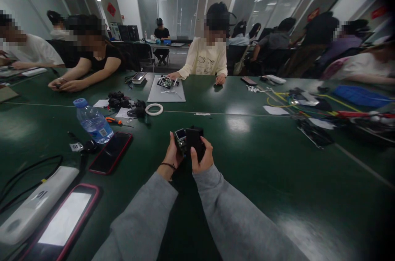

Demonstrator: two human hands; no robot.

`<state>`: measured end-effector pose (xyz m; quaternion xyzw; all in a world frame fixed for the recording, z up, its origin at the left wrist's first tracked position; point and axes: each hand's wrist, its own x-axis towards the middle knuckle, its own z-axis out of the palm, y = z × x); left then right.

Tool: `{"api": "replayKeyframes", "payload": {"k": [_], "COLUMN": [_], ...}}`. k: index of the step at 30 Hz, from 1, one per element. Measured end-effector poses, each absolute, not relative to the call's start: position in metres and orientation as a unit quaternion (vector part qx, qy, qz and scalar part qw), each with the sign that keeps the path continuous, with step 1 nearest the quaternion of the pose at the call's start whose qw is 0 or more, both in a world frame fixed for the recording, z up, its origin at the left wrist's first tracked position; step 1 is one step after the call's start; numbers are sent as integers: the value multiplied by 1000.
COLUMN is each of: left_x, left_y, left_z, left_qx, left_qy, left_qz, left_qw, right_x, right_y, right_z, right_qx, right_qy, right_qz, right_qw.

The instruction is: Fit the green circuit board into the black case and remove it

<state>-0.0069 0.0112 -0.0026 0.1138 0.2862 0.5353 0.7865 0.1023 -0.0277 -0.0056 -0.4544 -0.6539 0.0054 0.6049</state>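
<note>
Long green counter (256,170), filling most of the lower view. At its far side, a person (205,61) in a cream top, just behind a white sheet (166,97) bearing a circuit board (167,83); more people (95,51) to left and right. Towards the far right, a blue tray (364,95). Reaching in from the near edge, grey sleeves (138,215). At near left, a white bar (40,203) beside a pale-screened phone (64,220); beyond, a dark phone (111,154) and, just past it, a bottle (94,121). Near the centre, hands close together above the counter: left hand (173,156) curled round a small-screened module (181,135), right hand (203,158) clamped on a black case (194,141) at the module's right; cannot tell if touching. Farther left, a white ring (147,109) and an orange-handled screwdriver (114,120).
</note>
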Motion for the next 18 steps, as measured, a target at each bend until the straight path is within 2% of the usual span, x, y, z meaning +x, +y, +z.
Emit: {"api": "replayKeyframes", "payload": {"k": [4, 9, 18], "left_x": [-9, -9, -13], "left_y": [14, 15, 16], "left_z": [-5, -3, -1], "left_qx": [117, 114, 112], "left_qy": [236, 255, 244], "left_qz": [561, 548, 553], "left_qw": [785, 788, 789], "right_x": [113, 126, 129], "right_y": [-15, 7, 15], "right_z": [-18, -34, -38], "right_qx": [-463, -482, -518], "right_qy": [-608, -565, -570], "right_qz": [98, 254, 201], "right_qw": [637, 620, 606]}}
